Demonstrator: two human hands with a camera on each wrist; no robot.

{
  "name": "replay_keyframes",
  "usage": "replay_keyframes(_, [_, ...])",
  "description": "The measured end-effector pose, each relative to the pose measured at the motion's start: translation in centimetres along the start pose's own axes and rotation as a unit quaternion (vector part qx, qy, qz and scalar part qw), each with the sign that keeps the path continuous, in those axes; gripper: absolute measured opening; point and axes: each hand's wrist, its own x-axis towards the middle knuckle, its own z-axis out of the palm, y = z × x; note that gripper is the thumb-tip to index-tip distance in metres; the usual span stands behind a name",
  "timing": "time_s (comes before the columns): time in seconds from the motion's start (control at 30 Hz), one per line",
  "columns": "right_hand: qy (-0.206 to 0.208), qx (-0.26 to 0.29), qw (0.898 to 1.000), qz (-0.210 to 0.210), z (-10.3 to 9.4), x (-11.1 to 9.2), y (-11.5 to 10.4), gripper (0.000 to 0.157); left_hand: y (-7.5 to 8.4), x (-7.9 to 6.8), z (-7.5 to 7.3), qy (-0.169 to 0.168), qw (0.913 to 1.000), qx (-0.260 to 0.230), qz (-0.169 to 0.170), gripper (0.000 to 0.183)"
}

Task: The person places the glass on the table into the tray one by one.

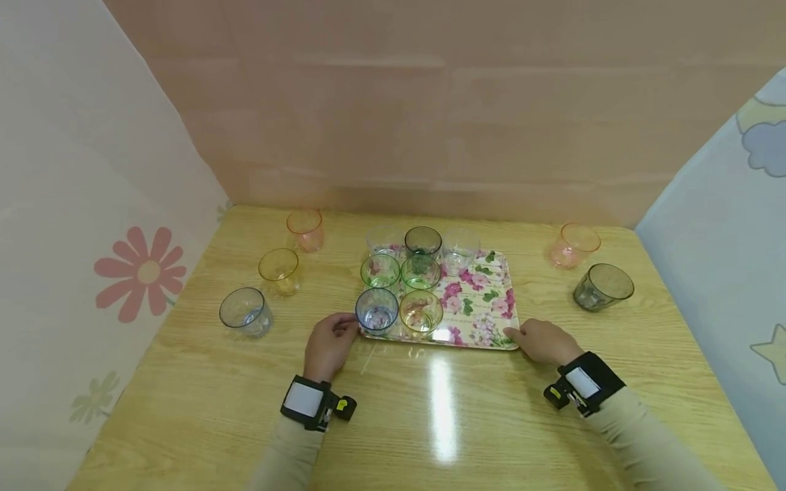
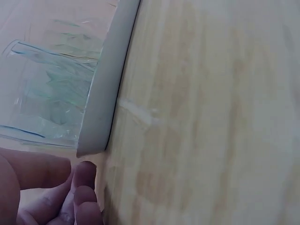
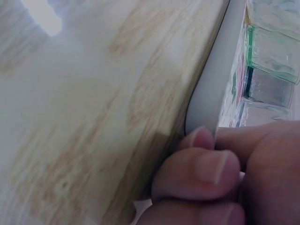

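Note:
A flowered tray (image 1: pixel 473 307) lies on the table with several glasses on its left part. My right hand (image 1: pixel 546 341) pinches the tray's near right corner, thumb over the rim and fingers curled against its outer side (image 3: pixel 201 168). At the near left corner is my left hand (image 1: pixel 330 346), fingertips right at the tray's edge and thumb apart from the fingers (image 2: pixel 85 174). Close by it stands a blue-rimmed glass (image 1: pixel 377 311), beside a yellow glass (image 1: pixel 421 314). Behind them are two green glasses (image 1: pixel 380 273), a dark glass (image 1: pixel 423 242) and clear glasses (image 1: pixel 460 249).
Left of the tray on the table stand a pink glass (image 1: pixel 307 233), a yellow glass (image 1: pixel 282 273) and a bluish glass (image 1: pixel 248 314). To the right are another pink glass (image 1: pixel 572 247) and a grey glass (image 1: pixel 602 288). A wall (image 1: pixel 430 123) closes the back.

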Motion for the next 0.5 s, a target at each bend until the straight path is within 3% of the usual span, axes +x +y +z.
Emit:
replay_keyframes(0.3, [0.003,-0.001,1.000,0.001,0.0,0.0,0.1,0.051,-0.4,-0.5,-0.6,0.012,0.9939,-0.091,0.061,0.023])
replay_keyframes(0.5, [0.005,0.005,1.000,0.002,0.2,0.0,0.1,0.051,-0.1,-1.1,-2.0,0.032,0.9782,-0.137,0.153,0.025])
